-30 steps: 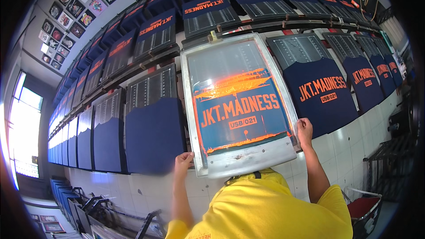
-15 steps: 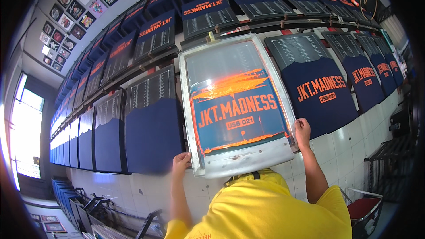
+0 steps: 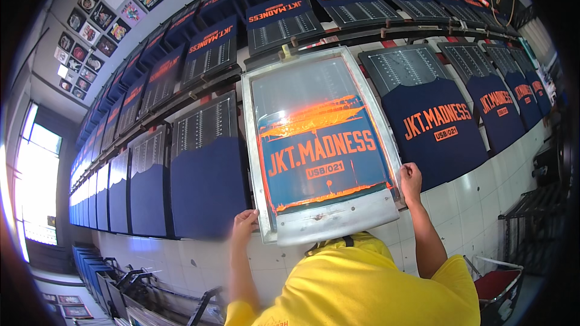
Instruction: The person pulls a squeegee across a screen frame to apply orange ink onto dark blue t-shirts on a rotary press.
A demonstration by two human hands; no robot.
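A silkscreen frame (image 3: 247, 121) with metal rails lies over a pallet in front of me. Through its mesh shows a dark blue shirt with orange lettering, and wet orange ink (image 3: 320, 115) is pooled across the upper half. A wide, silvery squeegee (image 3: 332, 217) rests across the near end, above an orange ink line. My left hand (image 3: 244, 222) is closed at the frame's near left corner, fingertips on the rail. My right hand (image 3: 410, 180) is closed at the right rail, a little farther up. Its fingertips are partly hidden.
Navy shirts with orange prints (image 3: 438, 127) lie on pallets to the right; unprinted navy shirts (image 3: 208, 187) are on the left. Another row of pallets (image 3: 284, 33) stands behind a rail. A red-lined basket (image 3: 496, 284) and a dark metal rack (image 3: 531, 211) are at the lower right.
The frame, squeegee and both hands keep their places on the pallet. Only a very slight shift of the whole view shows.
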